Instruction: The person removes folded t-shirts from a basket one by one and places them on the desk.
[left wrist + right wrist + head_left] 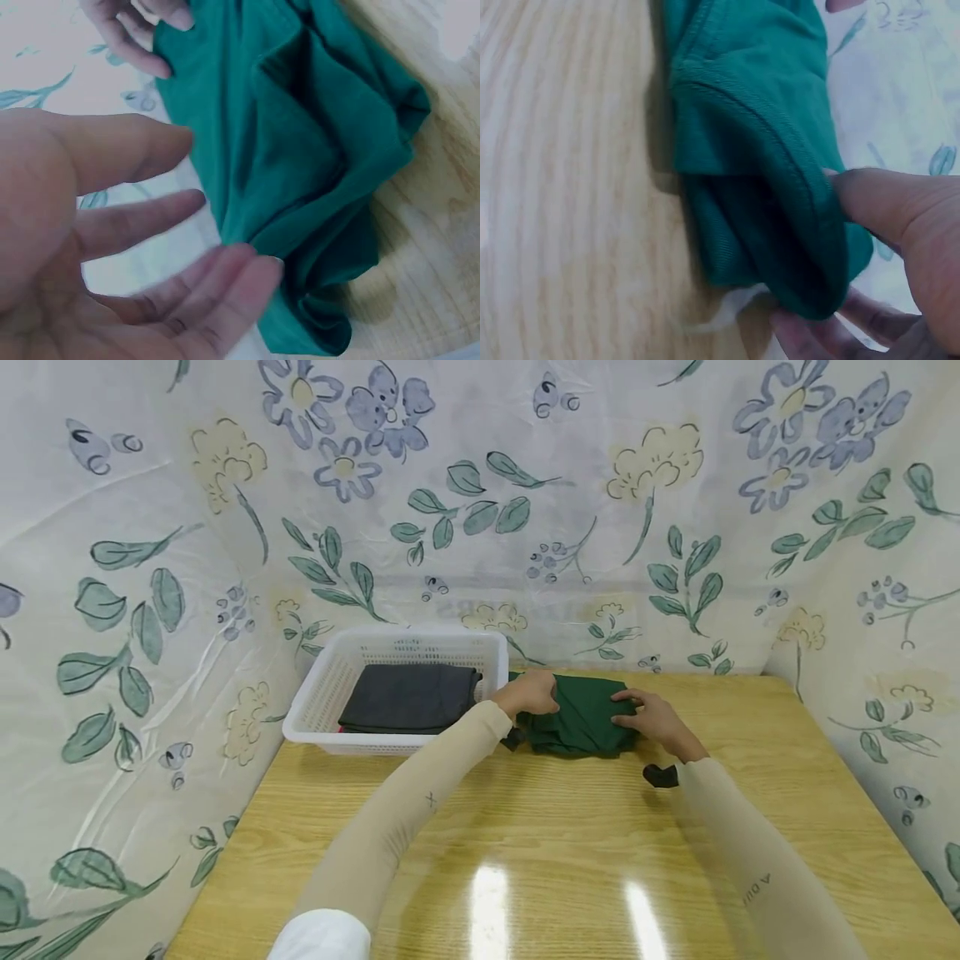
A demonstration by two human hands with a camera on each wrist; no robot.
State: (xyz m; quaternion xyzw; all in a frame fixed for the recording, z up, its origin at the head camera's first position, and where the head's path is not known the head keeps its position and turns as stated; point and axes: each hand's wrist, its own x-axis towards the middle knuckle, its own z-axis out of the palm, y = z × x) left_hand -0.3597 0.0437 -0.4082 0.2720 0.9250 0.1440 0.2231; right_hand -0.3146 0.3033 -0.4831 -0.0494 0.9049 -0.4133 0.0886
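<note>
Laid near the back edge of a glossy, wood-grained table [450,827]: green cloth [588,714], soft and matte, folded into a rough, rounded rectangle. Along 1 end, in the right wrist view, a thick seamed edge curving over a hollow fold; elsewhere, loose creases and overlapping layers.

At the cloth's left part, the left hand [532,692]: digits well spread and only gently bent in the close view, fingertips touching the fabric's edge, nothing gripped. At the opposite end, the right hand [656,722]: fingers partly bent, pinching the folded end, with a moderate gap between thumb and fingers filled by layers of cloth.

Just beside the cloth, to its left: a white basket [375,742] of rigid plastic, rectangular with rounded corners and perforated walls. Inside, a dark folded fabric [412,697], flat, smooth and squared, with a sliver of red at its lower left corner.

On both arms, beige sleeves [405,810], close-fitting and finely wrinkled. Beside the right cuff, a small black item [662,775], too small to identify. Behind and around, a pale hanging sheet [465,577] printed with flowers and leaves.
</note>
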